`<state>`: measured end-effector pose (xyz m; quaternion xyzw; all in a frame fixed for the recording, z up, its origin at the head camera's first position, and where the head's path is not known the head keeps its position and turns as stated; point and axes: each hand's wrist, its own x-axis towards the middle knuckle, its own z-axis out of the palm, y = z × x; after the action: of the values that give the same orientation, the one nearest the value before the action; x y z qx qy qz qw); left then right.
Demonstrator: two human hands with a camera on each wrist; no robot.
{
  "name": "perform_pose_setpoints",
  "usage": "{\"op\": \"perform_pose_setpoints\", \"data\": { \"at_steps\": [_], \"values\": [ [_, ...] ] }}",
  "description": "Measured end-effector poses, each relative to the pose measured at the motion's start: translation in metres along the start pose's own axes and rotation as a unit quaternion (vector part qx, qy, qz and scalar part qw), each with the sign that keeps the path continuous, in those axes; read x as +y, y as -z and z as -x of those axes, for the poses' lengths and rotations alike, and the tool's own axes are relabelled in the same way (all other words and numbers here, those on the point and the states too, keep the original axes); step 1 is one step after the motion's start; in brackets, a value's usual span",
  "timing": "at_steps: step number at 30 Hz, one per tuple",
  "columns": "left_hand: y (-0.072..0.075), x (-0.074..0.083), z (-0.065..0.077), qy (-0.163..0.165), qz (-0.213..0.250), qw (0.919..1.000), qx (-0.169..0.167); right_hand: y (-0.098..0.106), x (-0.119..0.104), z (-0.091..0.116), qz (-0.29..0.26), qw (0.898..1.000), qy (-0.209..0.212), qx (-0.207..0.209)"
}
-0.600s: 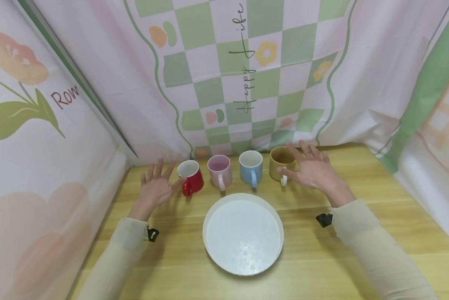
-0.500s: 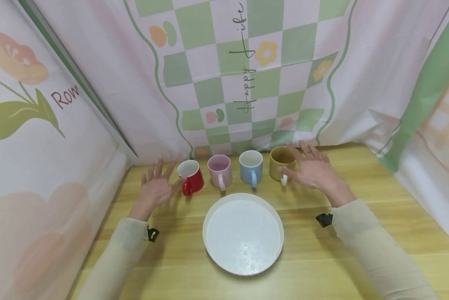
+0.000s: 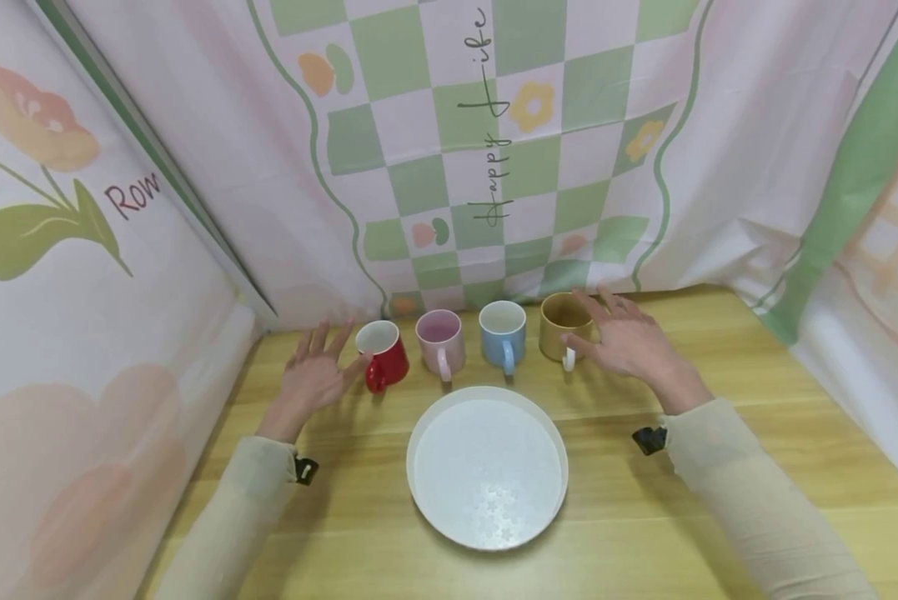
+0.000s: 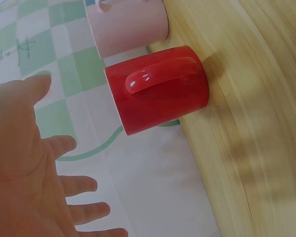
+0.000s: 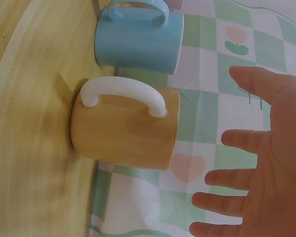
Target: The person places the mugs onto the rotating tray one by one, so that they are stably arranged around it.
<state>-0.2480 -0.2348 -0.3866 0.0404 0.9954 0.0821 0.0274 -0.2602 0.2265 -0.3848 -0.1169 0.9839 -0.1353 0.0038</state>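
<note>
Four mugs would be too exact a tally, so several mugs stand in a row near the back of the table: a red mug (image 3: 388,358), a pink mug (image 3: 445,350), a light blue mug (image 3: 503,340) and a tan mug (image 3: 552,337) with a white handle. My left hand (image 3: 309,383) hovers beside the red mug, fingers spread, holding nothing; the left wrist view shows a gap to the red mug (image 4: 160,94). My right hand (image 3: 629,346) is spread next to the tan mug, partly over its rim in the head view. The right wrist view shows it apart from the tan mug (image 5: 126,128).
A round white tray (image 3: 486,475) with a low rim lies on the wooden table (image 3: 606,517) in front of the mugs. A patterned cloth (image 3: 486,167) hangs right behind them, with more cloth on both sides.
The fingers of both hands have lowered slightly. The mugs and tray have stayed in place.
</note>
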Motion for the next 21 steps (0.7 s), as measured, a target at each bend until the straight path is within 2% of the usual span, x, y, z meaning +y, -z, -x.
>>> {"op": "perform_pose_setpoints", "data": {
  "at_steps": [12,21],
  "values": [
    [0.0008,0.0002,0.003,-0.005,0.006,0.9999,0.008,0.0001,-0.0008,0.0006,-0.011,1.0,0.01,0.005],
    [0.0003,0.001,0.0023,-0.01,0.032,0.9992,0.023,0.0004,-0.001,0.0022,-0.02,0.999,0.027,0.008]
  ]
}}
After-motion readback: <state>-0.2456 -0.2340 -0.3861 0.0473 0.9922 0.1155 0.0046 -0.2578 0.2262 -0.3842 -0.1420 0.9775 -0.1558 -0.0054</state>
